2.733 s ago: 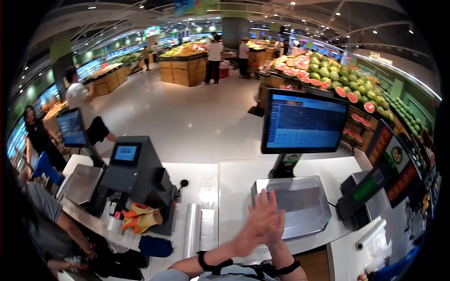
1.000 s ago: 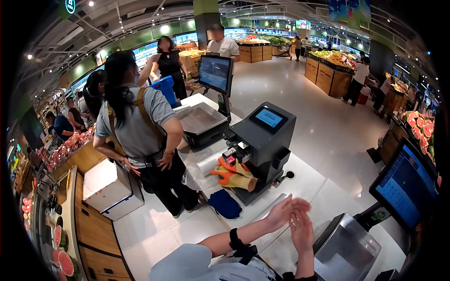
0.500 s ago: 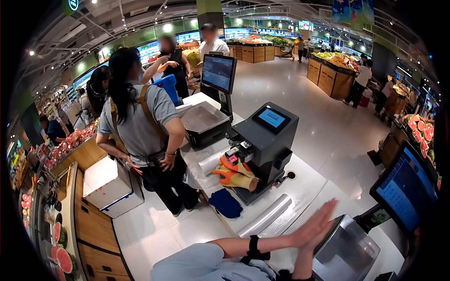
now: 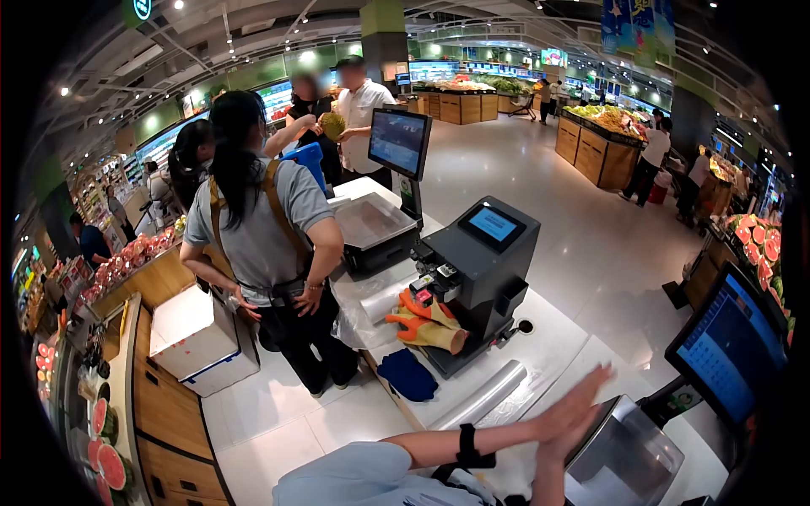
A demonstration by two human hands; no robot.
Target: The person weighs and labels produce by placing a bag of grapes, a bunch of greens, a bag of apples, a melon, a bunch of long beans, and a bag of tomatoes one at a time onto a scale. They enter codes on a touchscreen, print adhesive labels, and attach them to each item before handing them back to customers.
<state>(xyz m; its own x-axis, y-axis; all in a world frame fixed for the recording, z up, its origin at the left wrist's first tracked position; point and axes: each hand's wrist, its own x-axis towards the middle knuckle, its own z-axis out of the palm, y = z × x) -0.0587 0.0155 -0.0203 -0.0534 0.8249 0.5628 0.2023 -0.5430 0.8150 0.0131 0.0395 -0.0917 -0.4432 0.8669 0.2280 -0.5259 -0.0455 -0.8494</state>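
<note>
My left hand (image 4: 564, 411) reaches in from the left with fingers stretched out, a black band (image 4: 469, 445) round the wrist. My right hand (image 4: 567, 440) comes up from the bottom edge, its palm laid against my left hand and its fingers straight. Neither hand shows an object in it. Right beside them is a scale with a metal pan (image 4: 629, 455). A roll of clear plastic film (image 4: 485, 395) lies on the white counter (image 4: 553, 358) to the left of my hands. Orange and cream work gloves (image 4: 429, 327) and a dark blue cloth (image 4: 407, 375) lie farther left.
A grey weighing machine with a screen (image 4: 481, 253) stands on the counter. Another scale (image 4: 373, 223) is farther back. A touch monitor (image 4: 730, 346) rises at right. A co-worker (image 4: 257, 211) in grey stands left, near a white box (image 4: 198, 337). Cut watermelons (image 4: 114, 464) sit lower left.
The view has shifted slightly. My hands stay together. In the back, the person in the white shirt has moved left, with a spiky yellow-green fruit now in front of them.
</note>
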